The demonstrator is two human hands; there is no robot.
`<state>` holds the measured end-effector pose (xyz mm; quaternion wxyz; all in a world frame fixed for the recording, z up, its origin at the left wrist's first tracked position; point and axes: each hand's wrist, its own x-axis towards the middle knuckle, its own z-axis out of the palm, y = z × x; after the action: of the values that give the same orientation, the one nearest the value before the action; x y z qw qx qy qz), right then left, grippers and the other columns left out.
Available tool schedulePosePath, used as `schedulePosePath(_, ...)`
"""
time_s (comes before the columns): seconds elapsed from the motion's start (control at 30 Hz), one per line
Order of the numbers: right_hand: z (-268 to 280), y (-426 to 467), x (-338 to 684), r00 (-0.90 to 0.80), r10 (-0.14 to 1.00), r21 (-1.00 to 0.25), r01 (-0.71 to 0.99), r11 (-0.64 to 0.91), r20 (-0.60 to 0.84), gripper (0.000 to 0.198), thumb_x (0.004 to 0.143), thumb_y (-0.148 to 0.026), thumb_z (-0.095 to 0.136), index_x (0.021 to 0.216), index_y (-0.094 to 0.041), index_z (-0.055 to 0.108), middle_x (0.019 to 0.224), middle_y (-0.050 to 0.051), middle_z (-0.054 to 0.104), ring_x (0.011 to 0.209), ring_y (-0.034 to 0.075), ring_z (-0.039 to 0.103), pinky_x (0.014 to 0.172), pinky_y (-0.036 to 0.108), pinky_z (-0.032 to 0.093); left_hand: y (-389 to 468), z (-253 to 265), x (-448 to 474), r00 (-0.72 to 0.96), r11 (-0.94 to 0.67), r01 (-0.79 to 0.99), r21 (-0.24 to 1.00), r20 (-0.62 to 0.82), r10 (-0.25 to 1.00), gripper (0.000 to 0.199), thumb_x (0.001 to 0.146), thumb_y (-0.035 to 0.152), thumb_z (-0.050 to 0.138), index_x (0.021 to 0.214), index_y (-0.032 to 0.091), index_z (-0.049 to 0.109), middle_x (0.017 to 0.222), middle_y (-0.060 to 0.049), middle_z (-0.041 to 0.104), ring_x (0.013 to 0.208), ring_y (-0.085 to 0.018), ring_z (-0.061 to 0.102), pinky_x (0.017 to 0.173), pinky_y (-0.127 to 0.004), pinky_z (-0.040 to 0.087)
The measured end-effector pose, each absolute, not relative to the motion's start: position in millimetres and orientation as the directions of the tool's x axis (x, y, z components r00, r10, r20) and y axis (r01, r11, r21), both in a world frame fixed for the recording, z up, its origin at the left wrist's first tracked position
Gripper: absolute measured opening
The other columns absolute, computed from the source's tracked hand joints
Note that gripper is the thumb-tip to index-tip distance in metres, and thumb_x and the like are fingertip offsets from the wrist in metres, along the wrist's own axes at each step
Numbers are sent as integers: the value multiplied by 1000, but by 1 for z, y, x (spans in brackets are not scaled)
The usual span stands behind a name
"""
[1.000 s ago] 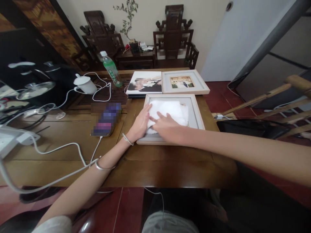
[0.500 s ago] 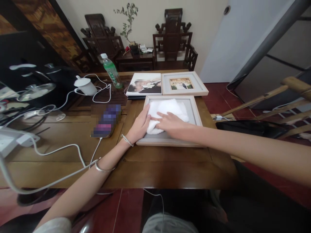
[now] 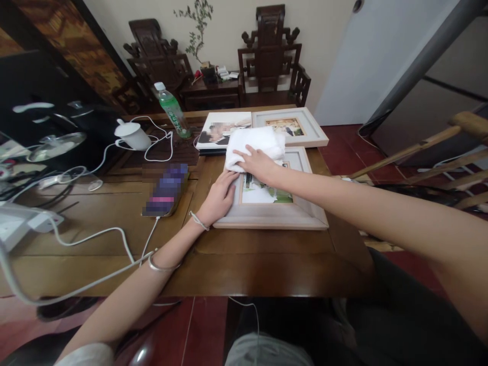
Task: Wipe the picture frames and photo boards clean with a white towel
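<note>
A light wooden picture frame [image 3: 270, 216] lies flat near the table's right end, with a photo showing green and white in its middle. My right hand [image 3: 257, 165] presses a folded white cloth [image 3: 255, 140] over the frame's far part, its fingers bent onto the fabric. The cloth hides the frame's far left corner and overlaps the items behind. Along the frame's left edge rests my left hand [image 3: 221, 195], fingers stretched forward and thumb apart, the fingertips close to the cloth.
Behind lie a white-covered photo book [image 3: 213, 127] and a second framed photo [image 3: 316, 129]. To the left are a phone [image 3: 168, 190] on a cable, a green-labelled bottle [image 3: 173, 112], a lidded white cup [image 3: 133, 134], a power strip [image 3: 23, 223] and loose white cables [image 3: 110, 231].
My right hand has pushed the cloth away from me, toward the frame's far edge, uncovering part of the photo. My left hand has slid slightly nearer along the frame's left side.
</note>
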<state>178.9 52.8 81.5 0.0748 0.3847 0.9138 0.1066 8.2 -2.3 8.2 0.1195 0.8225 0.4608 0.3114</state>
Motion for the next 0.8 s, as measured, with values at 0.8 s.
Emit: schedulePosePath(0.8,117,-78,309,-696,668,-48,701,711,-262,68,65,6,45,120,-28,66,139,7,55,99,24,66,76,32,50,-3,7,7,390,-554,688,468,406,827,38,94,21,40,126,9,58,140,-18,53,141,-29,36,117,-51,30)
